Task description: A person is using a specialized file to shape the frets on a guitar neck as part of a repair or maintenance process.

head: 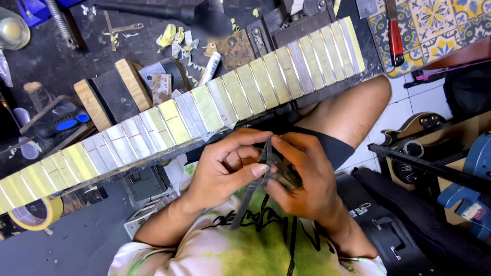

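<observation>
Both hands meet just in front of the person's chest, near edge of the bench: left hand (pixel 227 171) is curled shut, thumb and forefinger pinching a thin dark metal strip (pixel 255 186), thumb laid flat along its side; right hand (pixel 302 179) is closed round the same strip from the other side, fingertips pressed against its upper end, so the two hands touch at the strip. Strip runs tilted from the fingertips down toward the shirt; its top end looks split into two or more thin blades, but hard to tell, fingers cover most of it. Just beyond the hands lies a long guitar neck (pixel 204 110), running diagonally from near left to far right, its face covered in strips of yellowish and silvery tape between the frets, some with red pen marks. Neck rests on wooden blocks (pixel 130 76) on the dark workbench (pixel 61 56). Roll of yellow tape (pixel 36 212) sits at the near left under the neck's end. White marker (pixel 210 67) lies beyond the neck mid-bench, with curled shavings (pixel 179 41) close by. Blue-and-black handled tool (pixel 59 120) at left. Red-handled tool (pixel 395 35) on the patterned tile at far right. Black case (pixel 394 230) on the floor at the right, beside the person's bare knee (pixel 353 110)
</observation>
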